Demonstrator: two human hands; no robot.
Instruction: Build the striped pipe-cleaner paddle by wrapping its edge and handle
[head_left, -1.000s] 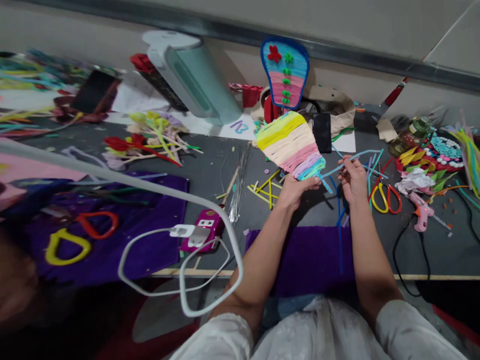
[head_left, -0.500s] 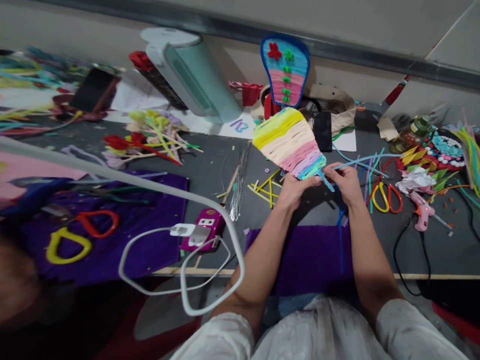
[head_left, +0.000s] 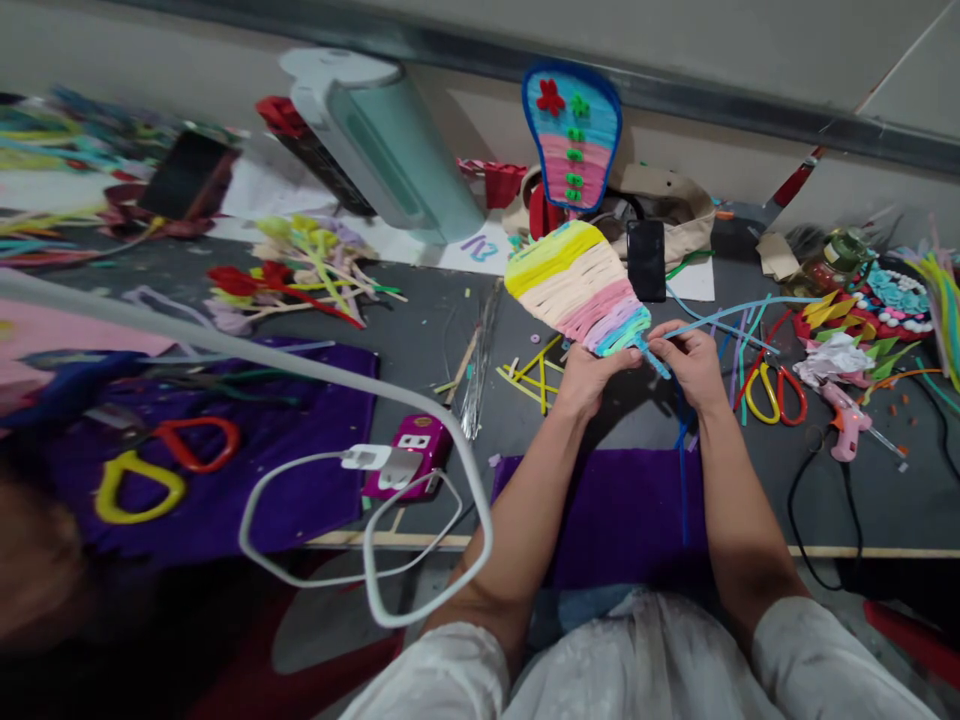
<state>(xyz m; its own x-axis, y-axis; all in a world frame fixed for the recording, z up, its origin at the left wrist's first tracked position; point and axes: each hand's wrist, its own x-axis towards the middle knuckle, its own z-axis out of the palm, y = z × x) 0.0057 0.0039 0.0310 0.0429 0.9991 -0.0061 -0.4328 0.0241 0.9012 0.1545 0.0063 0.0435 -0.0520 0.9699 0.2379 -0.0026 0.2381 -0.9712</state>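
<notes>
A fan-shaped piece wound with pipe cleaners [head_left: 574, 283], banded yellow, cream, pink, lilac and blue, is raised over the table. My left hand [head_left: 596, 378] is closed on its narrow lower end, thumb pressed along the front. Close beside it, my right hand [head_left: 686, 362] pinches a light blue pipe cleaner [head_left: 739, 307] where it meets the blue-wrapped handle. The strand's loose end stretches off to the right. Part of the left fingers is hidden behind the piece. Below my forearms lies a purple cloth [head_left: 630, 510].
A finished-looking blue-edged fan [head_left: 572, 140] leans at the wall by a phone [head_left: 646, 260]. Scissors [head_left: 776, 393] and a pink glue gun [head_left: 851, 425] lie right. A teal kettle-like jug [head_left: 397, 150], a white cable [head_left: 480, 490] and a purple power strip [head_left: 411, 455] are left.
Both hands stay almost in place on the fan-shaped piece. The pipe cleaner's free end has shifted slightly up and to the right; the whole view has moved a little.
</notes>
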